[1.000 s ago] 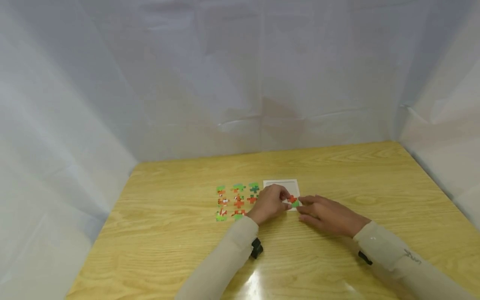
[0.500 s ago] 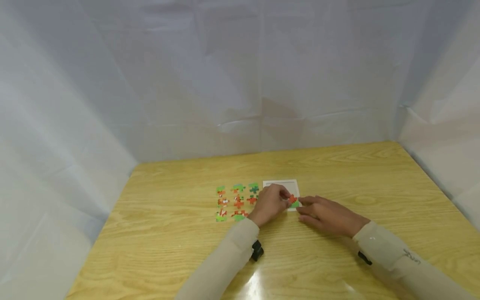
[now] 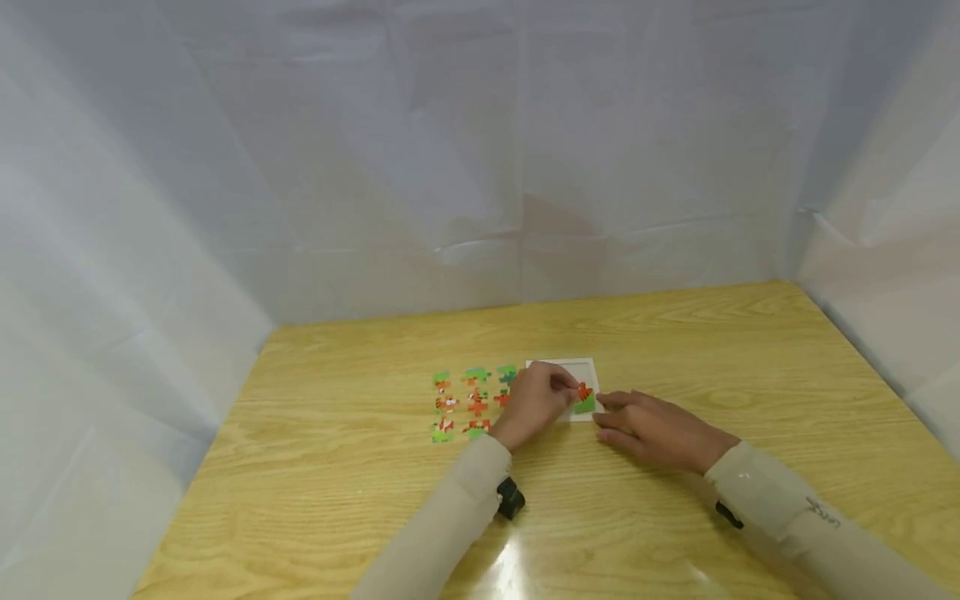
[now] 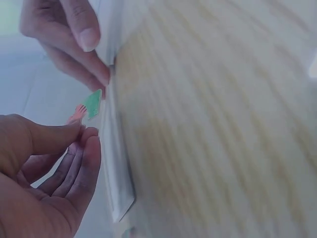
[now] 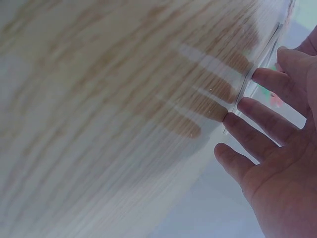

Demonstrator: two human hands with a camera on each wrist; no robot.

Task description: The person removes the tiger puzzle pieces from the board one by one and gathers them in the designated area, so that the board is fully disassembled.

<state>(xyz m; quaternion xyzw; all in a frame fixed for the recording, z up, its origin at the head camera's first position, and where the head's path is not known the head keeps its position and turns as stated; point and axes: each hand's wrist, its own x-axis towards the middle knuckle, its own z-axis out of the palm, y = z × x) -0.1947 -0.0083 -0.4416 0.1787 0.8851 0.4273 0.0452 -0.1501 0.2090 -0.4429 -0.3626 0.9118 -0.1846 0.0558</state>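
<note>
An orange-and-green jigsaw puzzle piece (image 3: pixel 584 402) is pinched between the thumb and fingers of my left hand (image 3: pixel 531 408). It is over the lower right corner of a white square puzzle tray (image 3: pixel 597 385). In the left wrist view the piece (image 4: pixel 93 105) tilts above the tray's rim (image 4: pixel 117 178). My right hand (image 3: pixel 663 431) lies beside the tray with its fingers spread. In the right wrist view, fingertips (image 5: pixel 246 103) of that hand touch the tray's edge. My left hand hides the left part of the tray.
Several loose puzzle pieces (image 3: pixel 477 403) with orange, green and white print lie in rows left of the tray, some partly behind my left hand. The wooden table (image 3: pixel 360 500) is bounded by white sheeting (image 3: pixel 420 167) behind and at both sides.
My left hand has shifted slightly up and left, and the pinched piece has moved with it, farther from the right hand's fingers. The right hand has stayed in place.
</note>
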